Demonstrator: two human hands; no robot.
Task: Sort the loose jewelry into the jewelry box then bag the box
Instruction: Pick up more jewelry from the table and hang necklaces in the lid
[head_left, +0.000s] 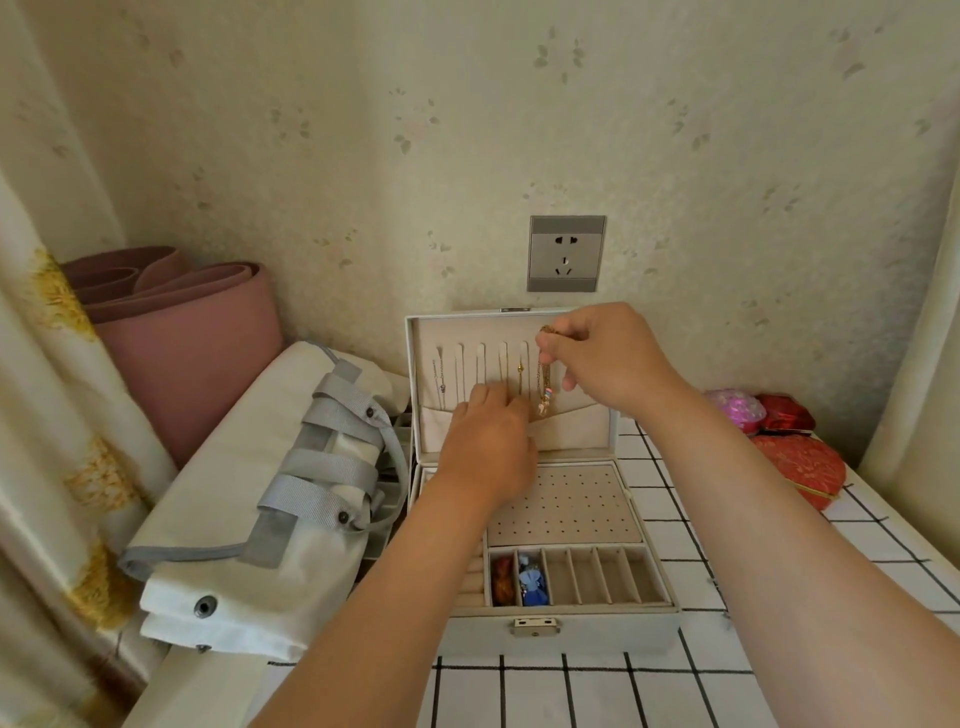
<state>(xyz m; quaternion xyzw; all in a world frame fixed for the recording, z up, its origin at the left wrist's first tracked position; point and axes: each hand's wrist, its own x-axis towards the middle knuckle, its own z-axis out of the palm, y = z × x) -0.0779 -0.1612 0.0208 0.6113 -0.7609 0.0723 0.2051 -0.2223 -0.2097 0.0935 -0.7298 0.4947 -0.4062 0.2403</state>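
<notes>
Box open on table, lid upright. Right hand pinches gold chain near lid's top; chain hangs down lid. Left hand at lid pocket, fingers bent; grip cannot be told. Bag beside box, left.

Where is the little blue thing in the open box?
Find the open pale grey jewelry box on the black-and-white checked tabletop. In its front row of narrow slots, the small blue trinket sits second from the left. The slot on its left holds an orange-red trinket; those on its right look empty.
</notes>
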